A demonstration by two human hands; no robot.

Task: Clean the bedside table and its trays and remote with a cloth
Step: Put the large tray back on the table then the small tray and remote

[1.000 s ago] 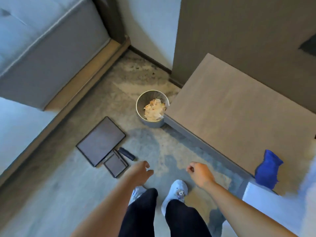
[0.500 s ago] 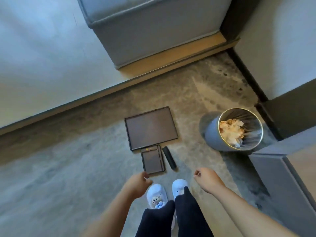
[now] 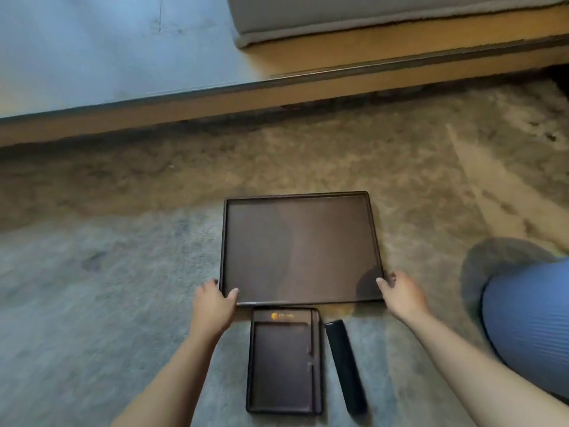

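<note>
A large dark brown tray (image 3: 300, 246) lies flat on the carpet in front of me. My left hand (image 3: 213, 305) grips its near left corner, thumb over the rim. My right hand (image 3: 400, 292) holds the near right corner the same way. Just behind my hands, a small dark tray (image 3: 284, 362) with an orange logo lies on the carpet. A black remote (image 3: 345, 366) lies right beside it on the right. No cloth and no bedside table are in view.
A grey waste bin (image 3: 523, 315) stands at the right edge, close to my right forearm. A wooden bed base (image 3: 308, 90) with a grey mattress runs across the back. Grey and beige carpet (image 3: 107, 288) spreads to the left.
The view has dropped close to the floor and turned left. Both hands reached forward from near my feet and took hold of the large tray's near corners. The bedside table and blue cloth left view.
</note>
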